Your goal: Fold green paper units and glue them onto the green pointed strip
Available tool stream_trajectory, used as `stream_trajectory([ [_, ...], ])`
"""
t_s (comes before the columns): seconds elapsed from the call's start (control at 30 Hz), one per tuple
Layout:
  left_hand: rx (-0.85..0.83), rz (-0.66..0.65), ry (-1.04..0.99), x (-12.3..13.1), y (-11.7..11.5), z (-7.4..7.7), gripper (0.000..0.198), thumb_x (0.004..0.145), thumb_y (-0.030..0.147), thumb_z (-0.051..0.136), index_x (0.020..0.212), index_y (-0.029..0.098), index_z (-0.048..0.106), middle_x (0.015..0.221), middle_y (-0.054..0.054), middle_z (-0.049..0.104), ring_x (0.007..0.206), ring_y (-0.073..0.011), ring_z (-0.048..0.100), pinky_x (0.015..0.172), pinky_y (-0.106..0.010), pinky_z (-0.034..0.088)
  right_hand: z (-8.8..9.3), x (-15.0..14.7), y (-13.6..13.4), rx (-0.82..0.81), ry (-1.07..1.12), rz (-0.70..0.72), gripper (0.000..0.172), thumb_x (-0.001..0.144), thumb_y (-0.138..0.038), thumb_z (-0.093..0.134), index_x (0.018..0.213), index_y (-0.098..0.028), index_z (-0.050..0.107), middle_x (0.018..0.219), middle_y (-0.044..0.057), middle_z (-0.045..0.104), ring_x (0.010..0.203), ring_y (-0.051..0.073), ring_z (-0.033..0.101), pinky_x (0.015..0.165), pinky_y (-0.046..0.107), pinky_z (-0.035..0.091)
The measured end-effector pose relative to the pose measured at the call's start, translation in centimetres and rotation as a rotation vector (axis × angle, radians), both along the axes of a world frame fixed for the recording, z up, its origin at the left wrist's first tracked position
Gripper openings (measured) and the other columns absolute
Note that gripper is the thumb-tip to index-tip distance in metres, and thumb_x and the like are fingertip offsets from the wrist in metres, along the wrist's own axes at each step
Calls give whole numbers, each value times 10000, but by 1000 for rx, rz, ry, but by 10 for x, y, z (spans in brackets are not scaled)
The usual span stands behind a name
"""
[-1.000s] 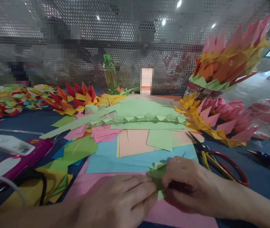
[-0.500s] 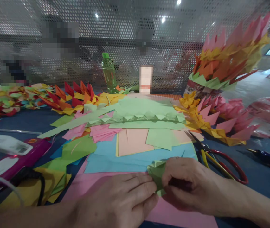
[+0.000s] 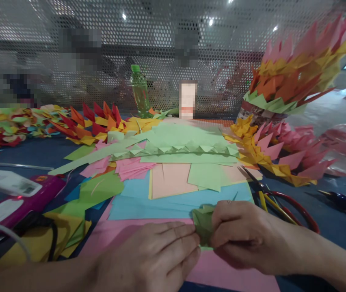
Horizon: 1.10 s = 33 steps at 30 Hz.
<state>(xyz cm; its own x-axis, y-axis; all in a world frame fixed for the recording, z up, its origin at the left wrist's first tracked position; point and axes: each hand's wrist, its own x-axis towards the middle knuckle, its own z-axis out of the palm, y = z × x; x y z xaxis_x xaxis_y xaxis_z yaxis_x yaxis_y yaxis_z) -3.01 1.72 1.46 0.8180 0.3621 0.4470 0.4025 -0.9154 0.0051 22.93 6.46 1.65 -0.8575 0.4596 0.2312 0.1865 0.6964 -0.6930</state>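
Note:
A small piece of folded green paper [image 3: 202, 226] lies low in the middle of the view, over pink sheets [image 3: 234, 271]. My right hand [image 3: 249, 233] pinches its right side, fingers curled in and hiding part of it. Flat beside it, my left hand [image 3: 157, 253] has its fingers stretched out, fingertips against the paper's left edge. Beyond both hands are blue sheets [image 3: 167, 207] and a peach sheet [image 3: 173, 180]. Farther off, a pale green strip with folded points [image 3: 188, 151] runs across green sheets [image 3: 185, 134].
Scissors [image 3: 282, 207] lie right of my right hand, near a dark pen-like tool [image 3: 343, 202]. A magenta power strip [image 3: 17, 202] with cables sits left. Folded paper flowers [image 3: 297, 73] rise at the right. A green bottle [image 3: 139, 91] stands before a perforated metal panel [image 3: 161, 52].
My right hand's fingers have closed more tightly on the green paper, and the gap between thumb and fingers is gone. The paper has shifted slightly right. My left hand stays nearly still.

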Motion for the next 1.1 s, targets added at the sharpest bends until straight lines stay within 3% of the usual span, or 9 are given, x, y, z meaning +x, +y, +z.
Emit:
stream_trajectory([
  [0.2,-25,10,-63,0,-1,-4,421,1084,73,331,1097,111,750,1151,-55,787,1057,-186,725,1035,-302,554,2,-1,-1,1,-11,10,255,830,70,580,825,-154,700,891,6,624,749,88,566,661,186,454],
  [0.37,-23,6,-7,0,-1,-3,382,1068,77,367,1110,105,745,1170,-58,781,1061,-203,725,1024,-317,557,4,0,-1,3,-57,18,261,832,78,578,828,-163,679,910,1,620,787,96,561,693,190,449],
  [0.57,-9,42,-94,-1,-3,-5,319,1066,97,425,1073,139,742,1127,-23,793,1033,-168,725,1046,-273,522,2,0,0,1,-41,28,235,824,74,584,802,-150,651,906,2,613,798,91,553,707,186,443],
  [0.77,-62,-33,106,-4,2,0,382,1105,252,348,1311,119,642,1219,-55,761,1144,-208,693,1062,-330,521,1,1,-1,2,-56,24,224,852,55,571,789,-151,635,918,21,624,825,107,571,727,204,451],
  [1.1,-179,34,227,7,4,6,245,1083,191,510,1282,204,653,1142,-23,763,1049,-194,696,952,-283,542,-1,3,-2,38,-45,9,229,846,44,541,834,-146,669,908,31,617,799,117,551,705,218,453],
])
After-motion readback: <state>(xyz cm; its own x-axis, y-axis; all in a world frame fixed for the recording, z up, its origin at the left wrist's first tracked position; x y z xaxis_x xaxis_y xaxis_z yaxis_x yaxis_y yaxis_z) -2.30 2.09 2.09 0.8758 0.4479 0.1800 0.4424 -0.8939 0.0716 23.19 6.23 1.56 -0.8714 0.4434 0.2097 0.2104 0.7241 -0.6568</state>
